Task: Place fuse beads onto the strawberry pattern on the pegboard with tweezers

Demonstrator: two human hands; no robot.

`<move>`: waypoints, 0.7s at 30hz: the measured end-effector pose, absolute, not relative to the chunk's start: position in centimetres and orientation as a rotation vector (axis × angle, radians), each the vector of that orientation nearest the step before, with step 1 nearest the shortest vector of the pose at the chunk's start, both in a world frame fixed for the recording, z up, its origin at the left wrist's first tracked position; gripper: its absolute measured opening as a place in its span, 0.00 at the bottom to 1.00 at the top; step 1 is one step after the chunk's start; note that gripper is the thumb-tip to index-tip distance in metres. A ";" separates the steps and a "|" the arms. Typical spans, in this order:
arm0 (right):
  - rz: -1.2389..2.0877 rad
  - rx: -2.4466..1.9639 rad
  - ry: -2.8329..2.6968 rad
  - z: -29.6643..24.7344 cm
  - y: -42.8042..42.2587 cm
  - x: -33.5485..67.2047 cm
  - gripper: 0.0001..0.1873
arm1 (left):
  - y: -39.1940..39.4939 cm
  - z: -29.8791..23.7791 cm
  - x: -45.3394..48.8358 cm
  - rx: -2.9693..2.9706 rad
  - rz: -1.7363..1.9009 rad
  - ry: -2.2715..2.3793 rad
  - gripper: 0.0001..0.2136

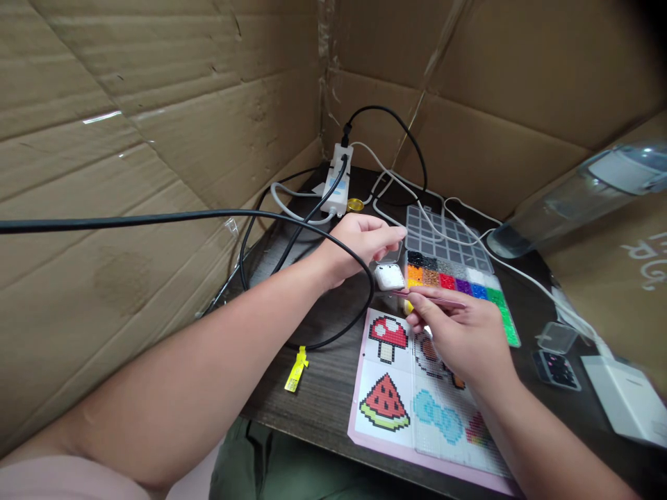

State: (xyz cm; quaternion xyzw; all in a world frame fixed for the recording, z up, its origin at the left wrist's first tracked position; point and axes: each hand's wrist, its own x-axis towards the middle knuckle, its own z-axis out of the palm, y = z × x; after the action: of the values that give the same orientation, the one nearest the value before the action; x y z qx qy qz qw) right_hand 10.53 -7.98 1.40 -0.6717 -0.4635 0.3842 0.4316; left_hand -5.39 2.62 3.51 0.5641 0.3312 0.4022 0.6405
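I judged the step in hand to be picking up small pieces with the pink tweezers (448,302), though I could not make out anything between their tips. The right hand (472,337) had its fingers closed around the tweezers, above the top edge of the pattern sheet (358,417) on the bench (323,378). The tips lay beside the near edge of the small white box (390,277). My left hand (357,246) was just beyond that box, fingers bent together near its clear lid (388,252); I could not tell whether they gripped it.

The next move, to my mind, called for a steady box and a light, exact squeeze at the tips. The tweezers' long axis ran across my view, nearly level, tips pointing left and the back end right, toward the bead case (513,326) with its coloured compartments.
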 end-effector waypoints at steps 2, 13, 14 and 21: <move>0.951 -1.673 -1.133 1.2 -8.0 10.5 0.17 | 2.6 3.6 -5.4 1.285 0.919 0.748 0.15; 0.891 -1.684 -1.129 1.1 -8.0 10.2 0.18 | 2.6 3.6 -5.4 1.291 0.916 0.755 0.15; 0.883 -1.684 -1.134 1.0 -8.0 10.2 0.18 | 2.6 3.6 -5.4 1.291 0.917 0.753 0.15; 0.851 -1.682 -1.158 0.8 -7.9 10.1 0.17 | 2.6 3.6 -5.4 1.287 0.914 0.765 0.15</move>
State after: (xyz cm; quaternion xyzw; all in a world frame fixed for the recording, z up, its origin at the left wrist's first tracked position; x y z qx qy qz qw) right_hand 10.13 -7.88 0.82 -0.6797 -0.4678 0.3440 0.4482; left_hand -5.37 2.56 3.62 0.5643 0.3353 0.4007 0.6392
